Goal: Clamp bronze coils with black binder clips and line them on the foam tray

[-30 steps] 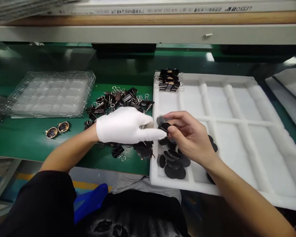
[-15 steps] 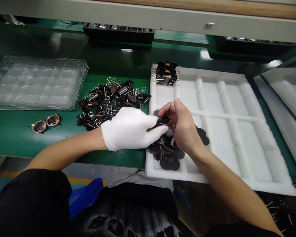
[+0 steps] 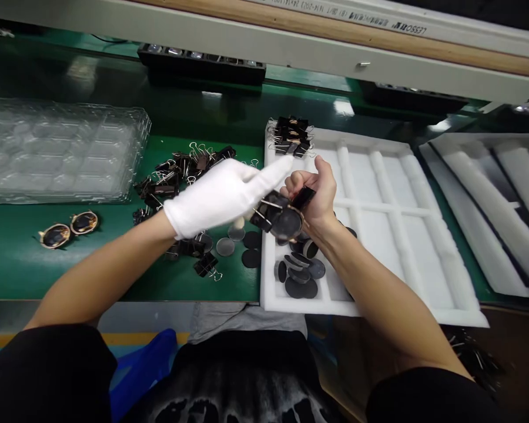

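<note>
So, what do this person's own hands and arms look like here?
The left hand wears a white glove that ends at the wrist; the right hand is bare. Black sleeves end near the elbows, leaving both forearms uncovered.

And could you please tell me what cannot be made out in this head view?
Head view:
Clear plastic trays: left end cut off by the picture's edge.
Clip pile: partly hidden by the gloved left hand, as is that hand's grip.
Round dark piece: fine detail blurred.
</note>
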Available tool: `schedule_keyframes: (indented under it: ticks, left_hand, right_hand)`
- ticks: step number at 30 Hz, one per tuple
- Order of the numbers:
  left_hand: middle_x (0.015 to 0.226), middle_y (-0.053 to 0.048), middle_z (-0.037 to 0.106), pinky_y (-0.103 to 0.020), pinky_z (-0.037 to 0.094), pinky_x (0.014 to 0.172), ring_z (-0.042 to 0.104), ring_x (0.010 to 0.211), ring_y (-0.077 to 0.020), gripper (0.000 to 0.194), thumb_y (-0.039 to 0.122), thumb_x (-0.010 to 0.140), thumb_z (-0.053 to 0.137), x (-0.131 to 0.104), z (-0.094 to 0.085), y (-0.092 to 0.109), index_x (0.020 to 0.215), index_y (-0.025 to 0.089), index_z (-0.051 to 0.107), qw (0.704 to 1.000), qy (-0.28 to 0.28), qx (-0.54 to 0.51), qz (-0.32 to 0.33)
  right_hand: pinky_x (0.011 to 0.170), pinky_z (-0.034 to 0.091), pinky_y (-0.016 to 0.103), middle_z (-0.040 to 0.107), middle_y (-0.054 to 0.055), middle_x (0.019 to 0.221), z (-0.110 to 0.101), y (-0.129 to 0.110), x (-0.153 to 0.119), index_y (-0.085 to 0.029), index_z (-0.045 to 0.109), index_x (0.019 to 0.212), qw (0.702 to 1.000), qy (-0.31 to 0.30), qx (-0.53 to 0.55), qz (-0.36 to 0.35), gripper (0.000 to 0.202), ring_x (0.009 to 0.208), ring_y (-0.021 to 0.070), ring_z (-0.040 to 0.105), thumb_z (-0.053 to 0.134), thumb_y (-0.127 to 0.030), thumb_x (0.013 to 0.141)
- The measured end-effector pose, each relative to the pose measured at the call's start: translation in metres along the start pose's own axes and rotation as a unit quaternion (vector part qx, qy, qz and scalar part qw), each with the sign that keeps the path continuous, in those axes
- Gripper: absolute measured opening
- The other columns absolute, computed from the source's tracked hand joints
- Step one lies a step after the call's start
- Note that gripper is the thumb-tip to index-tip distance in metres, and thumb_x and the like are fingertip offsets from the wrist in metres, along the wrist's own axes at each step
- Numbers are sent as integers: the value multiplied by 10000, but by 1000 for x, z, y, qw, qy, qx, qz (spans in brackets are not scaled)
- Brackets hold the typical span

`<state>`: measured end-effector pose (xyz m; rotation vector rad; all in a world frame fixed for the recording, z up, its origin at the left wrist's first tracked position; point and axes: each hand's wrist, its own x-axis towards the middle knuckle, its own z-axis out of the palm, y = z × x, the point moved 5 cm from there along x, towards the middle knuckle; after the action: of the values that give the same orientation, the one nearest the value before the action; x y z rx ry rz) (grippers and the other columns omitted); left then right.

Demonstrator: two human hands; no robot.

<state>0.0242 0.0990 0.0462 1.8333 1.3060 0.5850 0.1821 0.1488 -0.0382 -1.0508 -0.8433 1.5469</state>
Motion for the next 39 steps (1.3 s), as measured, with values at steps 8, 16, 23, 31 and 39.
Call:
schedule_keyframes:
  ticks: [8, 16, 23, 31, 39]
  left_hand:
    - [465, 5, 580, -298, 427, 512, 562, 438, -112, 670, 656, 1028, 438, 2, -11, -5, 551, 194, 527, 995, 84, 40, 28]
    - [526, 15, 545, -362, 361, 654, 522, 593, -126, 631, 654, 1029, 453, -4, -5, 12, 579, 213, 501, 946, 267, 180, 46]
    - [578, 1, 586, -344, 365, 654, 538, 607, -122, 692, 743, 1000, 413, 2, 0, 9, 620, 182, 556, 937, 266, 224, 39]
    - [609, 11, 640, -352, 457, 695, 649, 649, -140, 633, 691, 1007, 438, -4, 1, 11, 643, 201, 601, 956, 228, 186, 3]
    - [577, 7, 568, -321, 382, 622, 589, 639, -154, 411, 545, 961, 589, -8, 2, 14, 742, 202, 646, 946, 186, 253, 81]
  right_hand:
    - [420, 225, 305, 242, -48, 459, -12, 7, 14, -279, 257, 493, 996, 63, -50, -49, 709, 409, 114, 259, 298, -816, 955]
    - [396, 260, 299, 204, -52, 512, -24, 19, 28, -289, 231, 578, 975, 101, -156, -121, 717, 417, 127, 280, 185, -929, 897]
    - [416, 299, 262, 195, -45, 573, -21, 27, 37, -269, 317, 634, 972, 125, -126, -153, 678, 426, 114, 314, 208, -850, 967]
    - [391, 265, 265, 186, -53, 546, -22, 29, 42, -276, 265, 608, 975, 115, -128, -141, 707, 392, 108, 294, 238, -907, 924]
    - [502, 349, 314, 286, -10, 572, -16, 21, 27, -260, 369, 609, 961, 153, -158, -169, 684, 525, 161, 427, 238, -819, 980]
